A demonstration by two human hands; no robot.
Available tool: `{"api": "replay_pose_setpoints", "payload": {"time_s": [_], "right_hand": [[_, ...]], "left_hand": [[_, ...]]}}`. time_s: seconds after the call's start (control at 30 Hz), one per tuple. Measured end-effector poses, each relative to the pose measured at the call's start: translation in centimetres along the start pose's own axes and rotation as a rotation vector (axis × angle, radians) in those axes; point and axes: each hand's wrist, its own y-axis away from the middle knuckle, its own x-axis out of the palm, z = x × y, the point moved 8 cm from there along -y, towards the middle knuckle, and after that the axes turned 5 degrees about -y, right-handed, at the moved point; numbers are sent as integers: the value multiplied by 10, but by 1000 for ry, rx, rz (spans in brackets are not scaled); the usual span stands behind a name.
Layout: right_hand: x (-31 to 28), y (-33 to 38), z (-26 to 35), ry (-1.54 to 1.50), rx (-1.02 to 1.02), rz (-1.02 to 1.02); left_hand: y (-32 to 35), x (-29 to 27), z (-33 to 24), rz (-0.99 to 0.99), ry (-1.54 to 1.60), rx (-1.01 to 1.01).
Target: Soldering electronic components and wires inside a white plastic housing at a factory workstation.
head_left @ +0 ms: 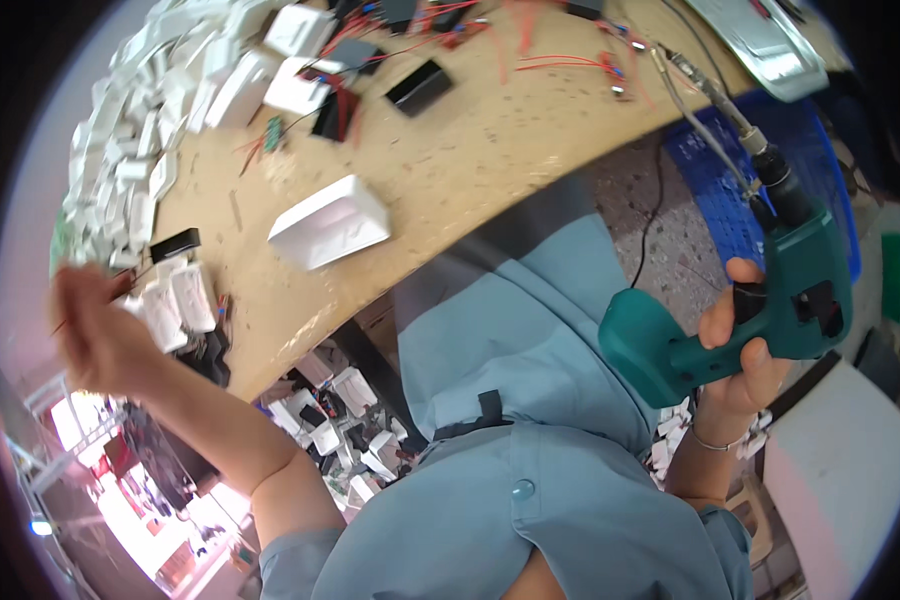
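My right hand [745,350] grips a green pistol-shaped soldering gun [715,350] by its handle, with fingers wrapped round it. Its black collar and thin metal tip, with a tube running alongside, point up past the table's right edge. At the far left my left hand [95,330] is raised near some white plastic housings [185,300] and a small black box [175,245]. Motion smears its fingers, and I cannot make out whether anything is in them. An open white plastic housing [332,222] sits on the wooden table [450,190] between my hands.
White housings [160,110] are heaped along the table's left side. Black boxes [419,88] and small circuit boards with red wires [610,70] lie at the back. A clear tray [760,45] is at the far right. Below stand a blue basket [840,200] and more white pieces [355,390].
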Motion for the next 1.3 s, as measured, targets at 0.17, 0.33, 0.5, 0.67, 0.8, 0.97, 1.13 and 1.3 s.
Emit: {"api": "replay_pose_setpoints", "payload": {"time_s": [0.17, 0.33, 0.5, 0.67, 0.8, 0.97, 1.13, 1.3], "right_hand": [[69, -3, -51, -205, 159, 155], [142, -1, -93, -354, 347, 332], [180, -11, -117, -438, 388, 416], [186, -26, -120, -377, 346, 429], [182, -34, -117, -357, 340, 443], [151, -27, -96, -234, 285, 442], [122, -11, -58, 63, 238, 415], [99, 5, -34, 404, 110, 272]], "left_hand": [[114, 76, -29, 638, -254, 264], [138, 78, -53, 636, -165, 377], [145, 85, -48, 636, -60, 278], [154, 93, -47, 599, 102, 147], [158, 97, -57, 460, 84, 135], [163, 95, -69, 404, 34, 164], [165, 104, -71, 375, -126, 165], [161, 110, -66, 275, -277, 126]]}}
